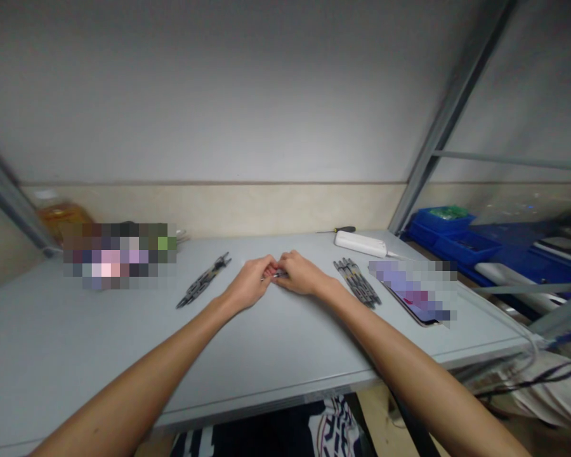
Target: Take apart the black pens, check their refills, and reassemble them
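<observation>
My left hand (pixel 251 283) and my right hand (pixel 297 273) meet over the middle of the table. Between them is a slim pen (pixel 280 274), its pale tip end pinched by the left fingers and its darker body in the right. Much of it is covered by my fingers. Left of my hands lies a small bunch of dark grey pens (pixel 203 280), slanting. On the other side, past my right wrist, several similar pens (pixel 356 283) lie side by side.
The table (pixel 247 362) also holds a phone (pixel 412 295), a white power strip (pixel 360 244) and a screwdriver (pixel 345 229). At the back left are blurred-out items and a bottle of amber liquid (pixel 61 216). Blue trays (pixel 466 244) sit beyond the metal post on the right.
</observation>
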Tool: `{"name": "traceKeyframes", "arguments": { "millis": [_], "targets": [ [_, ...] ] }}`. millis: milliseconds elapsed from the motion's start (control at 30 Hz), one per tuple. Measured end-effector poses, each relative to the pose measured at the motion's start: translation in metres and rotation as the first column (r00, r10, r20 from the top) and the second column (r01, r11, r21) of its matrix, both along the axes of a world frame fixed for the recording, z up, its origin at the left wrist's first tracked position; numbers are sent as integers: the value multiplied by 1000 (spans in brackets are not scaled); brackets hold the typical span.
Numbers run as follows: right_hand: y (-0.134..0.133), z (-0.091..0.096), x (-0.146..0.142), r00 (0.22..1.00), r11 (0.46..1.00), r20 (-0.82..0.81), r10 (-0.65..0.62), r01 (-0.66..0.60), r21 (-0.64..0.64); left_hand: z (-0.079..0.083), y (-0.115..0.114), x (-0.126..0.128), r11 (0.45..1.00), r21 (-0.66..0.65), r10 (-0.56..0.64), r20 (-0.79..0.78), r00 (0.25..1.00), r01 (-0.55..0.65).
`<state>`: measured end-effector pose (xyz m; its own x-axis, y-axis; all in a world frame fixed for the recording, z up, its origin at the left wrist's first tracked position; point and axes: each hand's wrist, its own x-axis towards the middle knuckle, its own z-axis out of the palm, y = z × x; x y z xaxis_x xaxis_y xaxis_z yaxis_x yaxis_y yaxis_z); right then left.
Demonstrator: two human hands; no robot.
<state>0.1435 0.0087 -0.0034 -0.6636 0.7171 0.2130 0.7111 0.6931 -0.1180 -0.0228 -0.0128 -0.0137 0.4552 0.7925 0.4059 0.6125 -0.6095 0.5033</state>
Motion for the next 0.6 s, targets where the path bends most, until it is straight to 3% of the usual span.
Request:
{"name": "traceKeyframes", "arguments": {
  "millis": [133,333,600],
  "targets": [
    [2,-2,5,999,1000,-28,15,-15,11,0,2,-2,998,68,18,-90,996,-12],
    [1,5,36,978,997,-192,-76,76,-5,2,7,-9,992,120,49,-186,981,-27],
    [-9,21,52,884,968,-419,-210,128,-216,14,7,-16,968,239,98,-93,991,-73]
  ]
}}
